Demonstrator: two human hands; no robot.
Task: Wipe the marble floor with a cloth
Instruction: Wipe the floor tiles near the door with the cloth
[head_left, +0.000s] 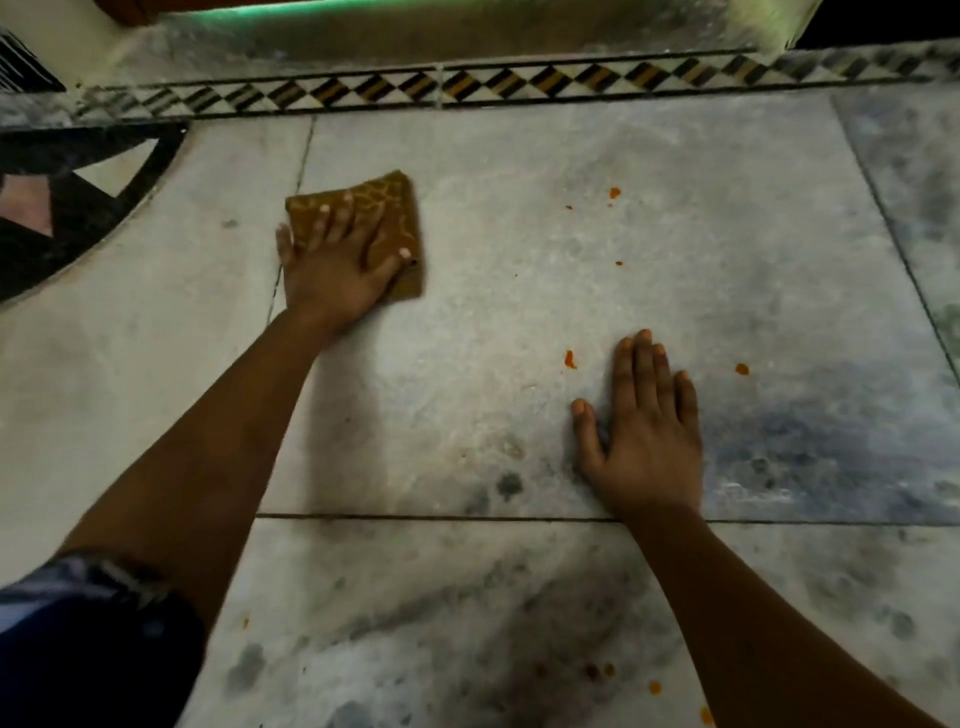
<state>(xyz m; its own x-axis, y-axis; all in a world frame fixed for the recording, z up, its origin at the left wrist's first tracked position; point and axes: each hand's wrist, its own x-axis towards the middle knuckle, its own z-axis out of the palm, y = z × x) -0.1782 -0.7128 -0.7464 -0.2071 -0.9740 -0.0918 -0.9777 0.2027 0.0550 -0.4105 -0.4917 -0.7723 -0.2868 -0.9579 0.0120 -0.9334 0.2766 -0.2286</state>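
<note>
A folded brown patterned cloth lies flat on the grey-white marble floor, left of centre. My left hand presses down on it with fingers spread and straight, covering its lower left part. My right hand rests flat on the bare marble to the right, fingers straight and together, holding nothing. Small orange spots dot the floor between and beyond the hands, one just left of my right fingertips.
A patterned inlay border of dark and amber diamonds runs across the far side, with a raised step behind it. A dark curved inlay sits at the far left. More orange spots lie near the bottom.
</note>
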